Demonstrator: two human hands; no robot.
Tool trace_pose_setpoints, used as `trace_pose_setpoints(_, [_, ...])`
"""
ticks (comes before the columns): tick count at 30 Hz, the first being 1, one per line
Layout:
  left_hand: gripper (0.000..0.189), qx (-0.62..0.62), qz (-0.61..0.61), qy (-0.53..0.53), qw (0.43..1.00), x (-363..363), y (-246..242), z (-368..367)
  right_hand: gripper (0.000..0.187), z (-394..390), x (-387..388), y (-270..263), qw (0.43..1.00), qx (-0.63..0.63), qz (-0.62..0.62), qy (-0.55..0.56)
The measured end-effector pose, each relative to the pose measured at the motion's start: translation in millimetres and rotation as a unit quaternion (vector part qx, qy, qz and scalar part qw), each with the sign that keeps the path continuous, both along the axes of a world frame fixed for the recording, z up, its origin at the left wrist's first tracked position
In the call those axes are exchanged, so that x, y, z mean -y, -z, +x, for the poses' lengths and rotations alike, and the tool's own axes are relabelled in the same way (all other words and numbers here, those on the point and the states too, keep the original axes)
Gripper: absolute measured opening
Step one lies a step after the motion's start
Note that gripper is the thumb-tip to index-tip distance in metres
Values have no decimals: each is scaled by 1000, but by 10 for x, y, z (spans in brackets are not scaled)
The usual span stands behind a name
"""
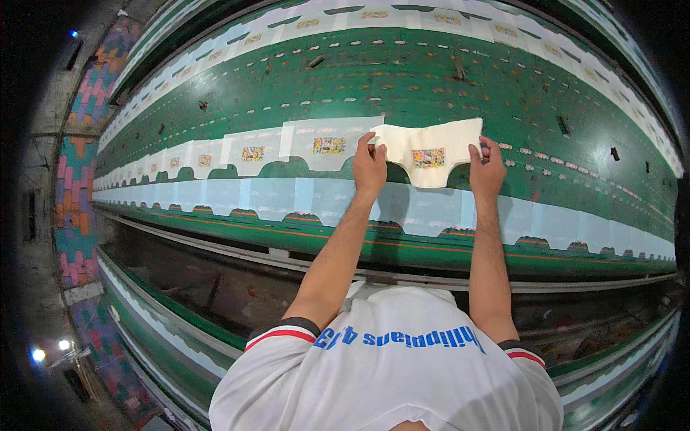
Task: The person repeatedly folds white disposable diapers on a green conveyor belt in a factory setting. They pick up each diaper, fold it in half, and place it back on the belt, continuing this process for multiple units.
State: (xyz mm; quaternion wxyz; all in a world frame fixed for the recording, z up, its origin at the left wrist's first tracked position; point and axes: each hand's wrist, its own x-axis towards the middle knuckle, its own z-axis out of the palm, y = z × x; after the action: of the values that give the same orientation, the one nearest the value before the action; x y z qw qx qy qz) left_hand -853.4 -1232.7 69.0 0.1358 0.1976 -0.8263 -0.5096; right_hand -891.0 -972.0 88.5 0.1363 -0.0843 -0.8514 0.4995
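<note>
Between my two hands a cream fabric cut piece point(428, 145) is stretched, with a colourful printed rectangle near its lower middle. My left hand point(370, 169) pinches its left upper edge, and my right hand point(486, 164) grips the right side. The piece appears raised over the long green printing table point(334, 81), and shadows fall below my arms. Just left of it, a similar white printed piece point(329, 143) lies flat, in a row of overlapping pieces running leftward. Nearer to me runs a row of pale blue cut pieces point(334, 199).
Another row of white printed pieces point(374, 16) lies along the table's far side. Small dark blocks point(316, 62) sit on the green surface. A pale rail point(215, 245) follows the near edge. Beyond a dark gap is another green table point(167, 307). Coloured paving point(75, 204) lies at the left.
</note>
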Motion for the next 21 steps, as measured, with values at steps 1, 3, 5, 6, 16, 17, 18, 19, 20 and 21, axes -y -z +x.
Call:
trace_pose_setpoints(1, [33,-12,16,7,1000,77,-52,29,30,21,26,-78,1000,-5,12,2])
trace_pose_setpoints(3, [31,-36,62,21,997,283,-159,126,29,64,81,-229,999,-39,26,-2])
trace_pose_setpoints(5, [27,-40,96,43,994,607,-269,263,25,127,217,-303,997,-80,23,-3])
trace_pose_setpoints(6, [25,-33,109,63,992,808,-351,340,23,206,335,-402,997,-70,-8,4])
trace_pose_setpoints(16, [26,-14,67,47,997,2972,-553,157,25,85,1916,-240,991,44,-107,-61])
trace_pose_setpoints(17, [26,-27,64,40,997,3068,-609,116,25,48,2076,-397,991,48,-104,-64])
trace_pose_setpoints(18, [26,-20,69,41,997,3131,-672,71,25,24,2142,-402,990,50,-116,-54])
trace_pose_setpoints(19, [27,-16,72,38,997,3200,-730,15,26,-45,2200,-396,989,49,-130,-49])
trace_pose_setpoints(20, [27,-13,76,35,996,3251,-746,-33,27,-103,2219,-398,988,47,-144,-44])
trace_pose_setpoints(21, [27,-18,59,40,997,3318,-671,-65,27,-146,2239,-349,987,60,-141,-42])
